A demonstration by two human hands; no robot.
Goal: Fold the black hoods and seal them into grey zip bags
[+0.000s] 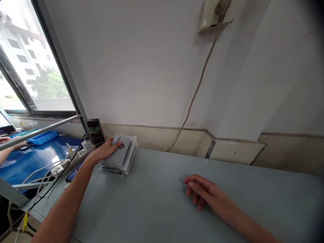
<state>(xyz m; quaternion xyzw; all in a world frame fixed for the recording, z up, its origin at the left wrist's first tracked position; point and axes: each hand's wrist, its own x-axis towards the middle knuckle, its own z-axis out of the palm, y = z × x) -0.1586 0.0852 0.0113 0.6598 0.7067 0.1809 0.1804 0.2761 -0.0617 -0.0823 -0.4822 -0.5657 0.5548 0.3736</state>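
Observation:
At the back left of the grey table (157,195), a stack of grey-white printed booklets (123,155) lies in an uneven pile. My left hand (107,148) reaches over its left side, gripping it with the thumb across the top cover; the other fingers are partly hidden at the far left edge. Dark round print and lettering show on the top booklet. My right hand (201,190) rests over the table to the right, apart from the stack. Its fingers are loosely bent and apart, with nothing in them.
Left of the stack are a dark box (97,133), a power strip (82,153) with cables and a phone (73,173). Beyond the metal frame, another person's arm (12,148) and a blue tray (44,137) are over a blue table. A cord (199,81) hangs down the wall.

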